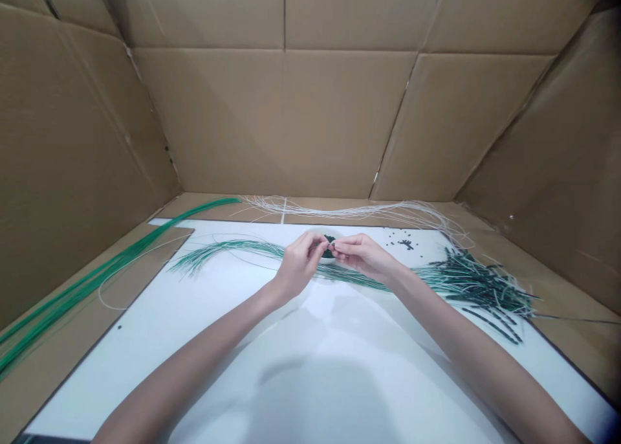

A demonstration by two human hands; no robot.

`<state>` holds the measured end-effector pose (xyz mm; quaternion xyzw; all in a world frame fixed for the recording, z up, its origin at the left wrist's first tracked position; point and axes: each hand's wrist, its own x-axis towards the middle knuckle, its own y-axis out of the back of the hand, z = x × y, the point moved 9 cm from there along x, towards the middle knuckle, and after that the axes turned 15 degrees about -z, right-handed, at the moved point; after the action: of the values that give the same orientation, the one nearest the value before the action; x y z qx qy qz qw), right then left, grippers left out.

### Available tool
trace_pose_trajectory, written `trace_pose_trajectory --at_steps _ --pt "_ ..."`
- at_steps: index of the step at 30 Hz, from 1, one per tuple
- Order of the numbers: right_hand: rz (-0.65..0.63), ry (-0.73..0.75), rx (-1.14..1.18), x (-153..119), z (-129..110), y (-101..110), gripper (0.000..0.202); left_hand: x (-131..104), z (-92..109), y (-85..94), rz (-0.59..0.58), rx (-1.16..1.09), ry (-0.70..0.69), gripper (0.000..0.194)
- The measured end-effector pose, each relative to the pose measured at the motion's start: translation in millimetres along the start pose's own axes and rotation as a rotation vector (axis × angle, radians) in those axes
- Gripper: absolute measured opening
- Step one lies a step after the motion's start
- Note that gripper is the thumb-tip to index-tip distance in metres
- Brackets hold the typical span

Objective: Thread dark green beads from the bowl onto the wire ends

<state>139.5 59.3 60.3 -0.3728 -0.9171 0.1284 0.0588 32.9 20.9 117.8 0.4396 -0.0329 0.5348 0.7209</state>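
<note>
My left hand (303, 257) and my right hand (365, 255) meet fingertip to fingertip, both closed in a pinch. Between the fingertips is something tiny, dark and pale, too small to make out. Just below them stands a small white bowl (328, 261) of dark green beads (328, 238), partly hidden by the fingers. A bundle of thin green wires (242, 244) passes under both hands and wrists. Its right end is a heap of dark green beaded stems (480, 282), beside my right forearm.
Loose dark beads (406, 244) lie scattered right of the bowl, and one bead (119, 327) lies far left. White wires (339, 211) stretch along the back. Long green strands (121, 256) cross the left side. Cardboard walls (272, 120) enclose the white board (184, 340).
</note>
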Motion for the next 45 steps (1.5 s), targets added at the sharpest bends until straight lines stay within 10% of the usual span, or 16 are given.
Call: trace_pose_trajectory --at_steps 13,27,45 --pt "0.075 0.051 -0.178 -1.6 -9.2 1.3 0.015 -1.1 -4.7 -1.7 -0.023 -0.006 0.047 0.014" --pt "0.331 0.479 -1.156 -27.0 -60.7 -26.6 0.012 -2.9 -26.0 -5.5 -0.011 -0.359 0.229 0.022" --pt "0.207 0.313 -0.986 -20.9 -56.6 -21.9 0.019 3.7 -19.3 -5.3 -0.145 -0.436 0.181 0.029"
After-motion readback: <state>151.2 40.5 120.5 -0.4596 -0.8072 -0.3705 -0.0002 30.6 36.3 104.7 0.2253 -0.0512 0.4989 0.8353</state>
